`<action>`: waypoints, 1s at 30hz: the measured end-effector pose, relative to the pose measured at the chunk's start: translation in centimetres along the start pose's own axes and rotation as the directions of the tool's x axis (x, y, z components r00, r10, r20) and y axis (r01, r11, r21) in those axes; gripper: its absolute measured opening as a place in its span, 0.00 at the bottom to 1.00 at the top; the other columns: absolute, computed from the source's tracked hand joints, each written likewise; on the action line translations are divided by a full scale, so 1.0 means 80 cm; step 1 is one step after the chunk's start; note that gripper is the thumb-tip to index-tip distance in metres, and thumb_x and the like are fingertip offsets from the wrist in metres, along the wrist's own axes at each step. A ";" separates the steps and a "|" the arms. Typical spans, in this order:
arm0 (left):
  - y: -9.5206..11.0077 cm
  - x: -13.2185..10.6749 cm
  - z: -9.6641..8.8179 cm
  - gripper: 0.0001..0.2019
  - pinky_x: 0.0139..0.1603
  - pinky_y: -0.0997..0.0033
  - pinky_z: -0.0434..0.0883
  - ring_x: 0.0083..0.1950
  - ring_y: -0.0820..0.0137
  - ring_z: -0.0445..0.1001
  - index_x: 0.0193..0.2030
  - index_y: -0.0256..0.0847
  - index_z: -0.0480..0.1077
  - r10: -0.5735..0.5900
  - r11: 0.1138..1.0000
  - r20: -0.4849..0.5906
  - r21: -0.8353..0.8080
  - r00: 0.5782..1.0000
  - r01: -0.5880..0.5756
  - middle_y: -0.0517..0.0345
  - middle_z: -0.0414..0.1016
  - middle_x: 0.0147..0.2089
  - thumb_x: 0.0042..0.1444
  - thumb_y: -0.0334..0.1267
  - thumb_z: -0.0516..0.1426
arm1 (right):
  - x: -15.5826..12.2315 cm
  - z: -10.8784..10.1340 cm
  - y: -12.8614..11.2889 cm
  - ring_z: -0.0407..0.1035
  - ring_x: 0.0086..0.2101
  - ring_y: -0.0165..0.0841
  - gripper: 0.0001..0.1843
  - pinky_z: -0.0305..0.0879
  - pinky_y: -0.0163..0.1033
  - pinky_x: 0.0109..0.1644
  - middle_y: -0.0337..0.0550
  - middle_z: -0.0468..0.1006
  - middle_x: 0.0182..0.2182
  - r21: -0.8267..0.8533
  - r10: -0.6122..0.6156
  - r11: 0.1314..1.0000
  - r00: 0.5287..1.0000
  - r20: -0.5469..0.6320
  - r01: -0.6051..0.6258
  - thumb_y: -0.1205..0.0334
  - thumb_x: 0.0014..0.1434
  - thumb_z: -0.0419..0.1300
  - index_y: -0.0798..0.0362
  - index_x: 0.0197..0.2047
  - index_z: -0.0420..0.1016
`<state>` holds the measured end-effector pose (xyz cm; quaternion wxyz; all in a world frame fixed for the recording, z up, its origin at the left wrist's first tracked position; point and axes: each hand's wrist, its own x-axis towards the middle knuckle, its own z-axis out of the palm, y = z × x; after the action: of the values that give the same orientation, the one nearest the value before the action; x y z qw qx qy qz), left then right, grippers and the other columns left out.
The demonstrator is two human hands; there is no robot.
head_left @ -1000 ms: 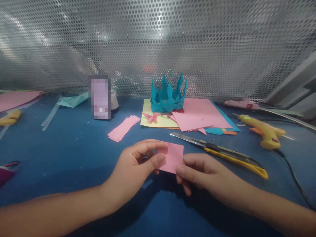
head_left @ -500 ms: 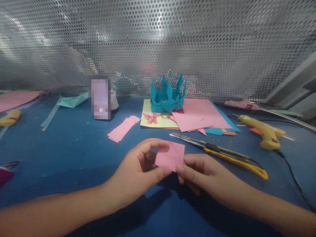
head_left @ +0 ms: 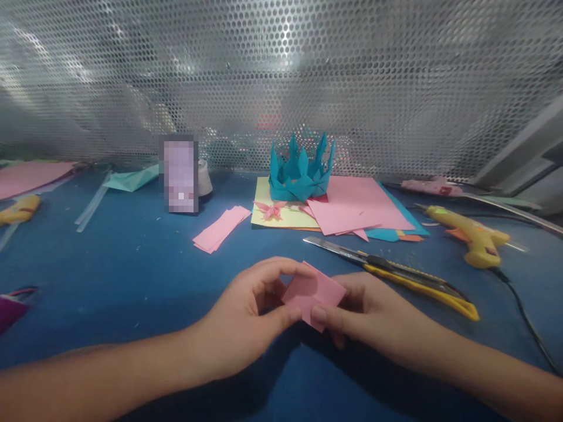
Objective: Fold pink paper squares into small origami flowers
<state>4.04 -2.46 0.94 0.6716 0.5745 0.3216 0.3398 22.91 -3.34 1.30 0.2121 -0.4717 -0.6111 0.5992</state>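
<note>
A small pink piece of paper (head_left: 323, 288) is held between both hands above the blue table, turned so that its corners point up and down. My left hand (head_left: 259, 310) grips its left side, thumb at the lower edge and index finger over the top. My right hand (head_left: 358, 308) pinches the lower right part, with the thumb on the face and the other fingers behind, partly hidden. A crease seems to run across the paper. Beyond my right hand lies a yellow utility knife (head_left: 396, 275) with its blade out.
Behind are a strip stack of pink paper (head_left: 221, 230), a blue folded-paper crown (head_left: 299, 186), pink sheets (head_left: 360, 208) and a pink paper flower (head_left: 271, 210). A yellow glue gun (head_left: 470, 234) lies right, its cord trailing forward. A blurred upright phone-like object (head_left: 180, 176) stands left before a perforated metal panel (head_left: 237, 82).
The pink paper has been turned from lying roughly square to a tilted diamond position. Both hands stay on it, with my right thumb shifted further onto its face.
</note>
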 end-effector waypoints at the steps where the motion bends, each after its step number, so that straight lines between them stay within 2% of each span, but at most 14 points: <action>1: 0.000 0.001 -0.002 0.13 0.46 0.67 0.69 0.40 0.71 0.71 0.47 0.43 0.67 -0.028 1.000 -0.017 -0.011 0.999 0.028 0.56 0.71 0.43 0.54 0.31 0.57 | 0.000 0.000 0.000 0.59 0.20 0.23 0.19 0.53 0.29 0.23 0.34 0.67 0.17 0.005 0.005 1.000 1.000 0.000 -0.005 0.47 0.53 0.61 0.56 0.26 0.70; 4: -0.001 0.004 -0.009 0.17 0.40 0.72 0.68 0.35 0.76 0.68 0.49 0.45 0.62 0.004 1.000 -0.126 0.014 0.992 -0.003 0.59 0.68 0.43 0.53 0.29 0.58 | 0.001 0.000 -0.002 0.58 0.19 0.23 0.18 0.53 0.29 0.21 0.37 0.70 0.20 0.045 0.015 0.999 1.000 -0.001 -0.015 0.47 0.55 0.59 0.56 0.28 0.70; 6: -0.001 0.006 -0.014 0.15 0.39 0.73 0.67 0.35 0.76 0.66 0.46 0.44 0.61 0.061 0.996 -0.171 0.074 0.983 -0.049 0.60 0.66 0.43 0.53 0.28 0.57 | 0.003 0.000 -0.002 0.59 0.20 0.23 0.16 0.54 0.29 0.20 0.38 0.72 0.24 0.060 -0.020 0.998 0.999 -0.036 0.022 0.48 0.56 0.58 0.55 0.34 0.69; 9: -0.001 0.006 -0.017 0.09 0.40 0.72 0.65 0.39 0.73 0.65 0.42 0.42 0.61 0.092 0.985 -0.144 0.158 0.985 -0.068 0.60 0.65 0.40 0.56 0.27 0.54 | 0.004 0.001 0.002 0.64 0.25 0.26 0.14 0.62 0.30 0.25 0.37 0.72 0.29 0.003 -0.173 0.984 0.963 -0.208 0.177 0.54 0.56 0.60 0.51 0.42 0.64; 11: -0.001 0.005 -0.017 0.09 0.40 0.72 0.64 0.40 0.72 0.65 0.42 0.42 0.61 0.078 0.983 -0.109 0.173 0.991 -0.058 0.60 0.65 0.39 0.56 0.27 0.52 | 0.005 0.000 0.006 0.67 0.31 0.29 0.13 0.67 0.33 0.32 0.38 0.71 0.32 -0.083 -0.277 0.961 0.913 -0.298 0.264 0.60 0.55 0.61 0.49 0.41 0.62; 14: -0.003 0.005 -0.014 0.10 0.38 0.73 0.64 0.38 0.73 0.65 0.43 0.43 0.61 0.080 0.984 -0.073 0.163 0.994 -0.067 0.60 0.66 0.39 0.56 0.27 0.53 | 0.006 -0.001 0.011 0.68 0.34 0.31 0.08 0.69 0.37 0.37 0.39 0.69 0.33 -0.155 -0.322 0.945 0.896 -0.305 0.287 0.64 0.55 0.59 0.49 0.37 0.63; 19: -0.004 0.004 -0.012 0.10 0.36 0.74 0.63 0.36 0.74 0.64 0.43 0.42 0.61 0.106 0.985 -0.051 0.139 0.993 -0.098 0.60 0.66 0.37 0.55 0.28 0.55 | 0.006 -0.002 0.012 0.69 0.34 0.32 0.09 0.70 0.38 0.38 0.40 0.71 0.34 -0.122 -0.307 0.951 0.899 -0.313 0.282 0.65 0.55 0.59 0.49 0.40 0.64; 22: -0.004 0.003 -0.013 0.10 0.36 0.74 0.63 0.36 0.75 0.63 0.43 0.43 0.62 0.083 0.986 -0.048 0.150 0.995 -0.075 0.61 0.66 0.37 0.55 0.30 0.57 | 0.006 -0.001 0.008 0.70 0.35 0.33 0.04 0.70 0.39 0.40 0.41 0.72 0.35 -0.101 -0.309 0.951 0.901 -0.303 0.292 0.65 0.55 0.59 0.50 0.34 0.65; 24: -0.006 0.004 -0.014 0.15 0.39 0.74 0.64 0.37 0.75 0.64 0.46 0.45 0.61 0.112 0.982 -0.076 0.162 0.991 -0.099 0.60 0.66 0.41 0.54 0.32 0.59 | 0.005 -0.002 0.005 0.69 0.36 0.33 0.04 0.69 0.38 0.39 0.42 0.73 0.35 -0.100 -0.311 0.950 0.898 -0.312 0.294 0.65 0.54 0.59 0.51 0.29 0.66; 27: -0.010 0.005 -0.017 0.30 0.44 0.71 0.65 0.41 0.74 0.66 0.52 0.52 0.55 0.168 0.982 -0.113 0.109 0.979 -0.156 0.58 0.60 0.52 0.47 0.33 0.65 | 0.005 -0.003 0.003 0.69 0.38 0.34 0.06 0.68 0.38 0.40 0.42 0.74 0.36 -0.087 -0.322 0.946 0.883 -0.340 0.312 0.67 0.52 0.59 0.51 0.26 0.67; 28: -0.012 0.005 -0.018 0.34 0.45 0.70 0.65 0.42 0.73 0.66 0.53 0.53 0.53 0.158 0.986 -0.107 0.063 0.982 -0.152 0.58 0.58 0.54 0.44 0.34 0.67 | 0.005 -0.004 0.003 0.70 0.39 0.35 0.05 0.68 0.38 0.42 0.42 0.74 0.37 -0.072 -0.327 0.944 0.877 -0.353 0.323 0.68 0.52 0.59 0.51 0.27 0.67; 30: -0.013 0.005 -0.017 0.34 0.43 0.69 0.66 0.42 0.72 0.67 0.54 0.51 0.53 0.090 0.995 -0.053 -0.042 0.995 -0.092 0.56 0.59 0.53 0.43 0.41 0.67 | 0.005 -0.005 0.003 0.70 0.41 0.35 0.05 0.67 0.39 0.43 0.43 0.74 0.38 -0.035 -0.334 0.937 0.865 -0.374 0.347 0.69 0.51 0.60 0.51 0.26 0.68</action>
<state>3.21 -1.46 -0.26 0.6597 0.5646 0.3044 0.3915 23.12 -2.81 1.00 0.4348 -0.4584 -0.6227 0.4616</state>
